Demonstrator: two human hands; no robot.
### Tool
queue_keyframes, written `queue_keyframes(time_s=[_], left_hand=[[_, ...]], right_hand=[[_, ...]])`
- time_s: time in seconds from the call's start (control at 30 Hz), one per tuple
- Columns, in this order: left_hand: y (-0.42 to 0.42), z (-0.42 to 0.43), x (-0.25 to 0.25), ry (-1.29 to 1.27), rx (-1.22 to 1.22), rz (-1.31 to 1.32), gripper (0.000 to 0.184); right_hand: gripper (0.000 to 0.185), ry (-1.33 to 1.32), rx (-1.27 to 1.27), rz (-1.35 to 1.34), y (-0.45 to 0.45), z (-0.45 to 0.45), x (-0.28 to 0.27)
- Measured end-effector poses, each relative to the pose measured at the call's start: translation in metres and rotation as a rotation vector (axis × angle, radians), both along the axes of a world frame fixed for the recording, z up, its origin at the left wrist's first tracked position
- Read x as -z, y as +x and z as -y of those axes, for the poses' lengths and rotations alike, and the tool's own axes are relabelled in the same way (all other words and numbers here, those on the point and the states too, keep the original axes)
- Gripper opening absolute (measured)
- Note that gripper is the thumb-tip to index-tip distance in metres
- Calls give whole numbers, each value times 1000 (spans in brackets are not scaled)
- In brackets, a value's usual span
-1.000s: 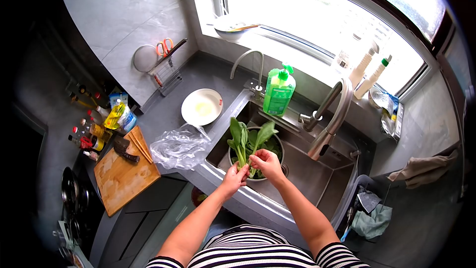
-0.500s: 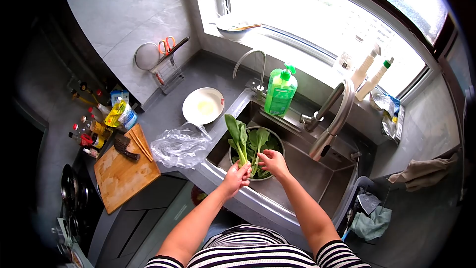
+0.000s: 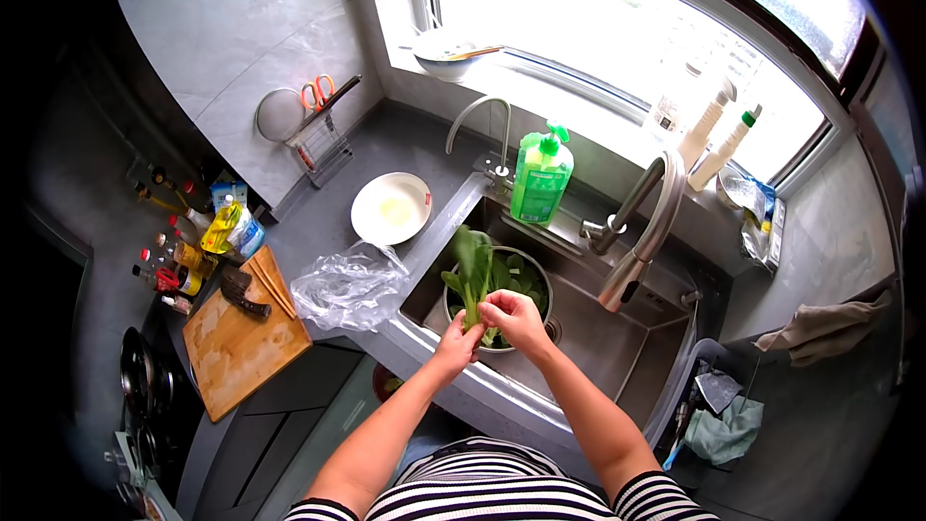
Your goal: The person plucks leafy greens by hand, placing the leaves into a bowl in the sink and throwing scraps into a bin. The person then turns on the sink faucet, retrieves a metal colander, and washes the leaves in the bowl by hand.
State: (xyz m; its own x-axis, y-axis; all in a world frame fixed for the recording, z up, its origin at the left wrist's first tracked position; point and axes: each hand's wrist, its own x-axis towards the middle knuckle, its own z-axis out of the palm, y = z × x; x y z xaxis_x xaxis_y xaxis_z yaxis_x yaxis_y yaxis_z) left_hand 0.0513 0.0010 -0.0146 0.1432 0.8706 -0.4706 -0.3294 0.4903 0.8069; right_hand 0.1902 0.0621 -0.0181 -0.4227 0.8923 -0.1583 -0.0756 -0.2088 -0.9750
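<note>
A bunch of leafy greens stands upright over the sink, its leaves slightly blurred. My left hand is closed around the base of the stems. My right hand pinches at the same stems from the other side, fingers pressed together. Below and behind them, a round metal pot in the sink holds more green leaves. The hands partly hide the pot's near side.
Left of the sink lie a crumpled plastic bag, a white bowl and a cutting board bearing a cleaver and chopsticks. A green soap bottle and a curved faucet stand behind the sink.
My right hand has moved left, from beside a separate stem over the pot to the bunch in my left hand. The bunch's leaves have shifted and drawn together.
</note>
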Motion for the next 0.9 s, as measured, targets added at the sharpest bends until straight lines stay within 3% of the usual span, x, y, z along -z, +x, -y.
queue_keyframes(time_s=[0.1, 0.3, 0.43, 0.63, 0.77, 0.9], left_hand=[[-2, -2, 0, -5, -56, 218, 6], [5, -4, 12, 31, -196, 461, 12], [2, -7, 9, 12, -141, 505, 14], [-13, -12, 8, -4, -32, 595, 18], [-15, -6, -3, 34, 23, 665, 17], [-11, 2, 2, -51, -6, 475, 17]], right_hand=[[13, -224, 118, -196, -2, 2, 5], [14, -364, 288, -330, -13, 12, 10], [15, -503, 315, -443, -12, 12, 11], [14, -545, 229, -408, -14, 4, 15], [14, -682, 457, -531, -5, -13, 45], [34, -499, 304, -25, 9, -14, 23]])
